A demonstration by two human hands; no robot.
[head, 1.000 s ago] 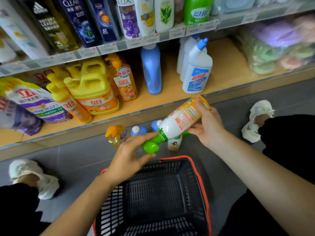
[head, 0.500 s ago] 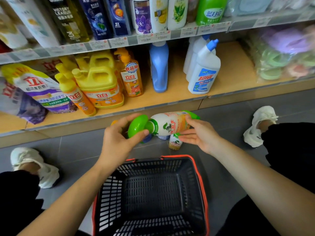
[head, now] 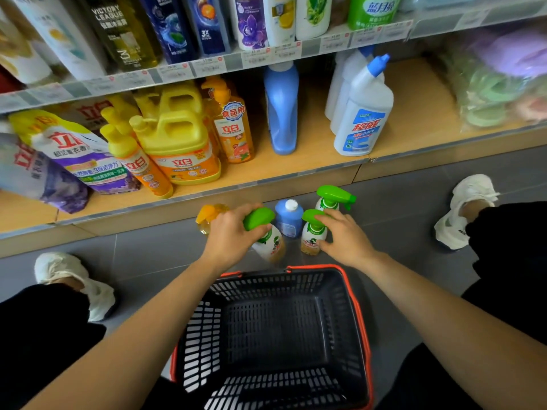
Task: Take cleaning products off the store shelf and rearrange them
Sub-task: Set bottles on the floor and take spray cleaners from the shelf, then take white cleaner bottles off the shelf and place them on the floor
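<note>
Five bottles on the floor: they stand in a close cluster on the grey floor [head: 154, 255], between the shelf edge and the basket.
Left hand: the left hand [head: 233, 235] is curled over the green trigger head of the tilted spray bottle [head: 270, 244], gripping it from above; the bottle leans with its base toward the basket.
Right hand: the right hand [head: 344, 238] holds the small spray bottle [head: 313, 235], with the fingertips on its green head and the thumb low against its body; this bottle stands upright.
Between the hands: the blue bottle [head: 288, 218] with a white cap stands just behind the two held bottles.
Behind the right hand: a third spray bottle [head: 333, 196] stands upright, untouched.
Beside the left hand: an orange bottle [head: 208, 217], partly hidden by the knuckles.
Basket: a black basket [head: 204, 335] with a red rim sits just in front of the person.
Shelf: the wooden shelf [head: 414, 119] holds a yellow jug [head: 180, 143], a tall blue bottle [head: 281, 113] and a white toilet cleaner [head: 362, 113], all upright.
</note>
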